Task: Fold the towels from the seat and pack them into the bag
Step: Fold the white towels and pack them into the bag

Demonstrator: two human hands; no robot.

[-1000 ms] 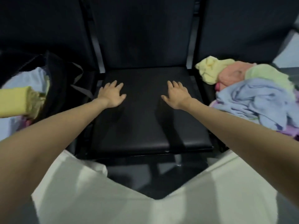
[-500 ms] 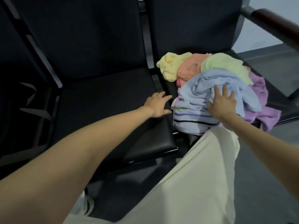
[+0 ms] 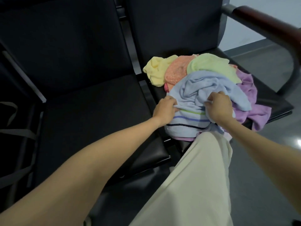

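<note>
A heap of towels lies on the right-hand black seat [image 3: 275, 101]. On top is a light blue towel [image 3: 203, 88] with coloured stripes near its front edge. Behind it lie a yellow towel [image 3: 156, 69], an orange towel [image 3: 175, 70] and a light green towel [image 3: 213, 66]; a purple towel [image 3: 250, 95] spreads under the heap to the right. My left hand [image 3: 164, 110] grips the blue towel at its left edge. My right hand [image 3: 219, 106] grips a fold of the same towel near its middle. The bag is out of view apart from grey straps [image 3: 14, 132] at the far left.
The middle black seat [image 3: 91, 115] lies to the left of the heap. A dark wooden armrest [image 3: 267, 28] on a metal tube rises at the right. My leg in cream trousers [image 3: 192, 185] stands in front of the seats. Grey floor [image 3: 263, 168] shows at the right.
The view has swung right, away from the bag. Both hands left the middle seat and went to the heap; they now grip the blue towel, where my right hand lay flat before.
</note>
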